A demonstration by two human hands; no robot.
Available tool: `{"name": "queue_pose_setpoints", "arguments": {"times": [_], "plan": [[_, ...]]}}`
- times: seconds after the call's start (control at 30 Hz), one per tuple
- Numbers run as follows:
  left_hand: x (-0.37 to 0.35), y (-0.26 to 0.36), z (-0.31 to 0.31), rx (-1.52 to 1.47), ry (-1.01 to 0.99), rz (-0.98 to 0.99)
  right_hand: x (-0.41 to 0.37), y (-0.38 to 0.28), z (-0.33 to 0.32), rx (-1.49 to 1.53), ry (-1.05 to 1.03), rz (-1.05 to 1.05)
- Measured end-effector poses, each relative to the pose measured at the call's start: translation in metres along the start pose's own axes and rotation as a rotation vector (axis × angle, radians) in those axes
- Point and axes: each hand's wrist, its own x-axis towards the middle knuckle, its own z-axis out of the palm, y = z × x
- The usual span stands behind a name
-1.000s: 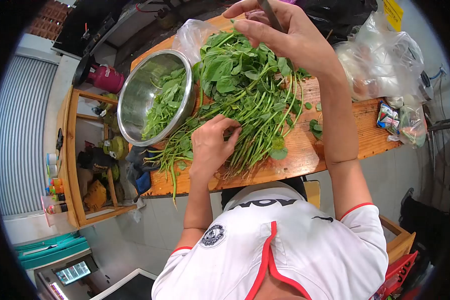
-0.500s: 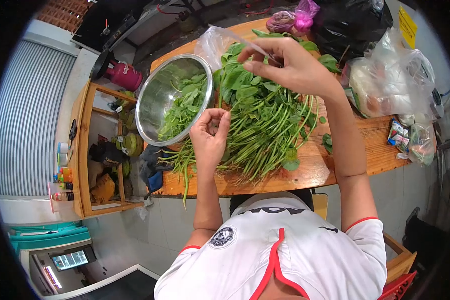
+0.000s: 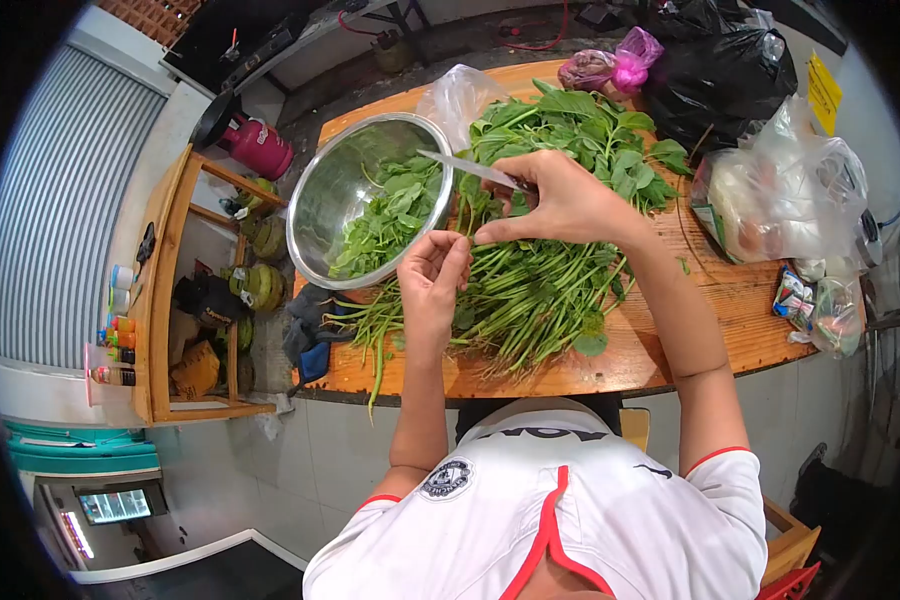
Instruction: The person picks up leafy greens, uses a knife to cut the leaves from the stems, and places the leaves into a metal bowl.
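Right hand (image 3: 560,205) closed on knife (image 3: 470,170); left hand (image 3: 432,280) pinching greens (image 3: 540,290) stem. Greens judged light, limp, easily bruised: take by stems, 6 o'clock end.

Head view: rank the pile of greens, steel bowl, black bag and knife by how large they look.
1. pile of greens, clearly the largest.
2. steel bowl and black bag: too alike to rank, and the bag runs off the top edge.
3. knife, smallest; only its blade shows.
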Motion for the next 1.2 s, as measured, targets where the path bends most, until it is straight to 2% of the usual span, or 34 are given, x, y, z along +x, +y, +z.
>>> {"name": "queue_pose_setpoints", "arguments": {"times": [0.1, 0.13, 0.47, 0.6, 0.7, 0.83, 1.03, 1.2], "plan": [[-0.001, -0.002, 0.000, -0.027, 0.023, -0.003, 0.005, 0.011, 0.008, 0.046, 0.000, 0.086], [-0.001, -0.003, -0.001, -0.030, 0.025, -0.005, 0.004, 0.013, 0.009, 0.098, 0.080, 0.003], [0.000, -0.006, -0.005, 0.006, 0.079, 0.045, 0.005, 0.021, -0.003, 0.188, 0.081, 0.165], [0.000, -0.006, -0.003, 0.027, 0.087, 0.050, 0.003, 0.006, 0.006, 0.029, 0.235, -0.041], [0.000, -0.005, 0.001, 0.029, 0.073, 0.052, 0.005, 0.001, 0.017, -0.073, 0.269, -0.044], [-0.001, -0.005, 0.002, 0.047, 0.078, 0.041, 0.007, 0.003, 0.024, -0.045, 0.271, -0.075], [-0.003, -0.005, 0.000, 0.039, 0.085, 0.038, 0.006, 0.001, 0.020, 0.039, 0.217, 0.023], [-0.003, -0.007, -0.002, 0.033, 0.082, 0.033, 0.007, 0.003, 0.019, 0.082, 0.287, 0.021]]}}
